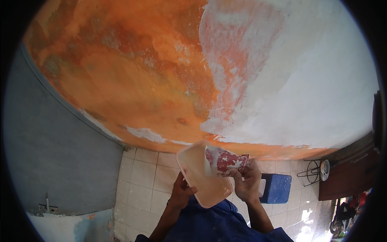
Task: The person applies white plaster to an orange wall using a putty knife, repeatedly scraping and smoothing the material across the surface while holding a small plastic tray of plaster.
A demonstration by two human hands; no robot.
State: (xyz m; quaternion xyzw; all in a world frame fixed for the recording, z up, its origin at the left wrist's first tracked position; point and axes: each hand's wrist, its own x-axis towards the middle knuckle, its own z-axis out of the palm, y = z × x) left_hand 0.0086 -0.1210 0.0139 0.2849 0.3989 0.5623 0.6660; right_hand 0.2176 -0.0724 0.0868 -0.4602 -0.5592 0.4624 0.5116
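My left hand (182, 192) grips the near left rim of a pale pink rectangular plastic tub (215, 189), thumb over the edge. The tub is tilted in front of me, with pale smears inside. In my right hand (247, 181), fingers and thumb pinch a dark red flat putty spreader (233, 162) spotted with white filler. Its whitish far edge lies over the tub's right side; whether it touches the tub I cannot tell. Ahead stands a wall, bare orange (133, 80) on the left and coated with white filler (306, 88) on the right, reddish where the coat is thin.
A blue stool (278, 188) stands on the tiled floor (141, 177) to my right. Beyond it are a black metal stand (310, 172) with a round pale dish (324, 170) and a dark reddish-brown piece of furniture (342, 177). A grey wall (60, 141) rises on the left.
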